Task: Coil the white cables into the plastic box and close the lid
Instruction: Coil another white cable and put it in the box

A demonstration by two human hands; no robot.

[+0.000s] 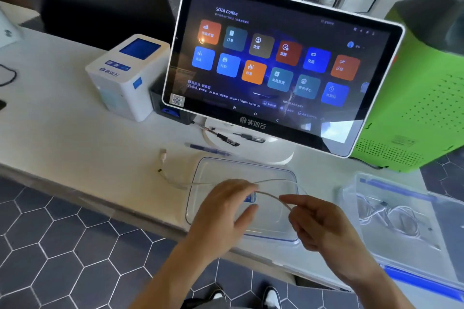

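While both hands work above the counter's near edge, the left hand (227, 211) and right hand (319, 221) pinch a thin white cable (270, 194) running left-right over the flat clear plastic lid (283, 175); the clear plastic box (401, 211) lies right.

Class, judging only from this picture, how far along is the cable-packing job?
Done: some white cables already lie in the plastic box. In hand: left hand and right hand hold another white cable above the lid. Left: coiling it, boxing it, closing the lid.
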